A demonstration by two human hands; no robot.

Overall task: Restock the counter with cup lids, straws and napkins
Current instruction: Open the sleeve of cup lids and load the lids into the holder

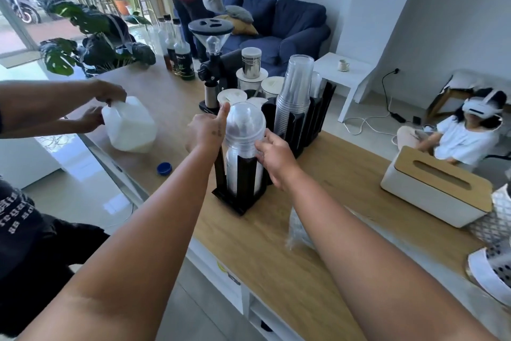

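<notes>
A stack of clear dome cup lids [244,126] stands upright in a black slotted holder [239,197] on the wooden counter [331,175]. My left hand [207,130] grips the stack's left side, thumb pointing up along it. My right hand [272,157] presses its fingers against the stack's right side, lower down. Behind the holder, a tall stack of clear plastic cups [294,92] sits in another black rack. A crumpled clear plastic sleeve [300,227] lies on the counter under my right forearm. A white tissue box with a wooden lid [437,188] rests at the right.
Another person's hands hold a white plastic jug [130,125] at the left; its blue cap [164,168] lies nearby. A coffee grinder [211,58], syrup bottles [179,50] and lidded jars [251,67] stand at the back. A patterned white container [492,271] sits at the right edge.
</notes>
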